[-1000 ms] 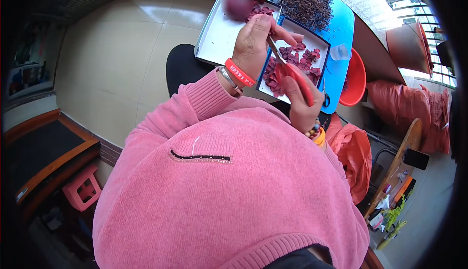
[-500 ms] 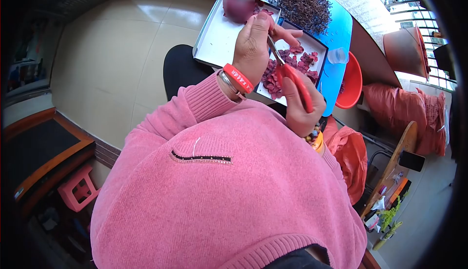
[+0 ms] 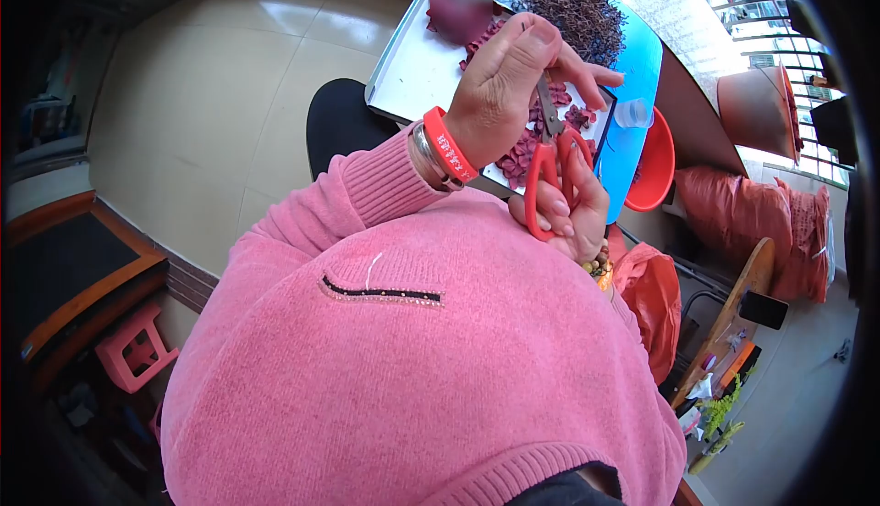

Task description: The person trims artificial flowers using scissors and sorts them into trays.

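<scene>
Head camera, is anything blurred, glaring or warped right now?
Head view: the dark-red round object is smeared by blur, while the scissors look fairly crisp; head view: glare whitens the area beside the window bars, and light streaks the floor tiles; head view: wide-angle curvature bends the scene, edges falling to black.

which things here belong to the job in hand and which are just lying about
Likely the job's:
red-handled metal scissors, in right hand
dark red flower pieces
brown tangled dry stems

Probably lying about:
pink plastic stool
brown tapered pot
reddish plastic bag
</scene>
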The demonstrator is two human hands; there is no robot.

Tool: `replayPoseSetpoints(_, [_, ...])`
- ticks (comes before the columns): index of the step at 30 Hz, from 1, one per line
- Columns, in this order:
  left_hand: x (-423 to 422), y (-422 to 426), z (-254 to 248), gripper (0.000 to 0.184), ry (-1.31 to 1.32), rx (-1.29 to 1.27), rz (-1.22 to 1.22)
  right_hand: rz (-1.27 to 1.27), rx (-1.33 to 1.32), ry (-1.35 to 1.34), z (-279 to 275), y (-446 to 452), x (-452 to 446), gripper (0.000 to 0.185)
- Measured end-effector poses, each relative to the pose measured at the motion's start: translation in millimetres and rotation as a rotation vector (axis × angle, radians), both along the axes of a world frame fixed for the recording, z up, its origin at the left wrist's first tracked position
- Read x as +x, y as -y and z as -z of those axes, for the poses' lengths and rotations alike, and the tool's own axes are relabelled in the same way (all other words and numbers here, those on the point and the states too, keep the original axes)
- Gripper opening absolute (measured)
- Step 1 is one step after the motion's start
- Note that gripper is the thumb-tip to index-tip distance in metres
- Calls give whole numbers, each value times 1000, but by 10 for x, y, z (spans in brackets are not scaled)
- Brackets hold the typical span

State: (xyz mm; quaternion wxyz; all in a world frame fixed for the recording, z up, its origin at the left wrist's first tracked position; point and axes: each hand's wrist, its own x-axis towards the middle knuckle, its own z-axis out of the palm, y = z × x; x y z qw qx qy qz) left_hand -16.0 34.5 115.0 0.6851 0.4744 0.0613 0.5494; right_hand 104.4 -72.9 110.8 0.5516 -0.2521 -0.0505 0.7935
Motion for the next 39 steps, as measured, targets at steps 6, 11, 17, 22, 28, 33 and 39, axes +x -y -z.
replayPoseSetpoints(6, [11,6,156,32,-11,-141,-127,403,468,1456,21,3,-193,24])
replayPoseSetpoints(11, [-11,-21,231,37,7,-199,-48,430,-36,939,-177,-49,-374,25])
replayPoseSetpoints(17, [-5,-45,148,35,1,-63,-24,-5,-14,-29,72,-51,-99,35])
replayPoseSetpoints(22, [23,-67,314,30,84,-173,-23,455,401,1380,94,-20,-273,21])
replayPoseSetpoints(28, [27,-44,323,33,60,-199,-51,436,368,1316,126,-69,-262,21])
replayPoseSetpoints(33, [-35,-89,287,30,11,-106,35,172,-32,417,57,-106,-79,34])
replayPoseSetpoints(39, [-237,-84,217,34,71,-311,187,214,79,625,64,-38,-43,34])
